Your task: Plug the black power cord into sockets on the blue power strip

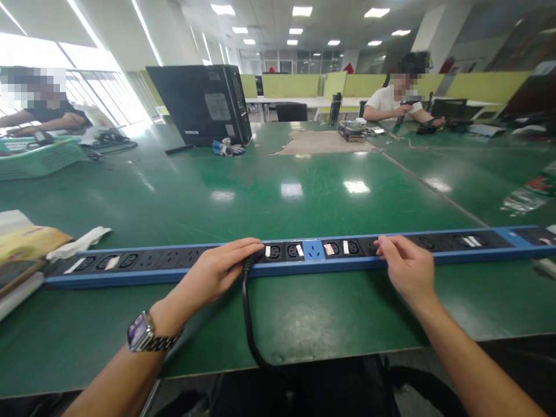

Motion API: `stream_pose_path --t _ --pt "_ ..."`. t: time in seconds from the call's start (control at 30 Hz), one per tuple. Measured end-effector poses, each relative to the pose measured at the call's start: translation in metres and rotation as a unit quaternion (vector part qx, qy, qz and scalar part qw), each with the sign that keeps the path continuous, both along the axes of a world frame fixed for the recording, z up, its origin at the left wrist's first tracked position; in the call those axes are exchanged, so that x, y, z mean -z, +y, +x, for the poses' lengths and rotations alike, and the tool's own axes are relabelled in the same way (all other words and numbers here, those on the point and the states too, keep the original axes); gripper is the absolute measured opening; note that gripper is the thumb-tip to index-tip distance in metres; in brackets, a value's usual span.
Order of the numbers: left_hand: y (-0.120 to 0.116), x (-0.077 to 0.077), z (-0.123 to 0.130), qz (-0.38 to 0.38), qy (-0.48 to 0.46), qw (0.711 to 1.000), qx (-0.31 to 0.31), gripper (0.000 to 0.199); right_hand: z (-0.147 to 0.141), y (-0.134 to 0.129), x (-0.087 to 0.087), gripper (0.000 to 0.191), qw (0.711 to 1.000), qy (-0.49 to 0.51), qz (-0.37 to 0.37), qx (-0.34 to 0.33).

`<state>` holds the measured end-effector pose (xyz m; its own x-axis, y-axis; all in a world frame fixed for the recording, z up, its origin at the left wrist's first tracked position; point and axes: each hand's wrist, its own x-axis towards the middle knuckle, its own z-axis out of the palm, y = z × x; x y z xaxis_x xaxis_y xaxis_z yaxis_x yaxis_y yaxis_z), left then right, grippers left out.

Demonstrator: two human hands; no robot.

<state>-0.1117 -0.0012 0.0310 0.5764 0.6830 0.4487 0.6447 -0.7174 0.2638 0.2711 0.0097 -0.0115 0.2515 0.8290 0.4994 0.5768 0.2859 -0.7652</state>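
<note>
The fingers of the left hand (pixel 217 269) are extended and pressed together over a black plug (pixel 255 256), which is held at the power strip (pixel 282 269). Whether the plug is fully seated cannot be told, as it is partly covered. The fingers of the right hand (pixel 410 269) are curled, with the tips drawn close together at the strip; whether anything is pinched between them cannot be determined. From the plug, a black cable (pixel 247 310) is run down over the near table edge.

The power strip is laid lengthwise across the green tabletop (pixel 195 197), in front of both hands. A blue socket (pixel 312 250) is set between the hands, and white labels are affixed to several black outlets.

A wristwatch (pixel 139 333) is worn on the left wrist. Farther off, gloves (pixel 227 147) are placed beside a computer case (pixel 195 104). A green basket (pixel 39 159) is noted at far left, and a seated person in white (pixel 382 103) is observed across the table.
</note>
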Motion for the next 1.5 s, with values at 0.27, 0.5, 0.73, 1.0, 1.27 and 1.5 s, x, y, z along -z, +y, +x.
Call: stream_pose_path --t 0.27,0.5,0.73,1.0,1.27,1.5 --pt "0.009 -0.004 0.083 0.045 -0.219 0.974 -0.025 0.034 -0.007 0.001 0.003 0.036 0.999 -0.027 0.023 0.034" --pt "0.023 0.018 0.122 -0.022 -0.163 0.986 0.026 0.035 -0.009 0.0 -0.001 0.037 0.998 -0.042 0.019 0.042" --pt "0.021 0.021 0.122 -0.048 -0.072 0.996 -0.03 0.059 -0.056 -0.001 -0.023 0.033 0.985 -0.058 -0.154 -0.052" --pt "0.011 0.022 0.112 0.011 0.165 0.976 -0.143 0.085 -0.075 -0.02 -0.141 0.033 0.976 0.117 -0.042 -0.179" --pt "0.01 0.024 0.115 0.024 0.175 0.972 -0.153 0.086 0.021 0.001 -0.101 0.035 0.966 -0.161 -0.156 -0.13" --pt "0.01 0.023 0.116 0.023 0.185 0.97 -0.158 0.082 0.013 0.016 -0.052 0.032 0.946 -0.276 -0.15 -0.075"
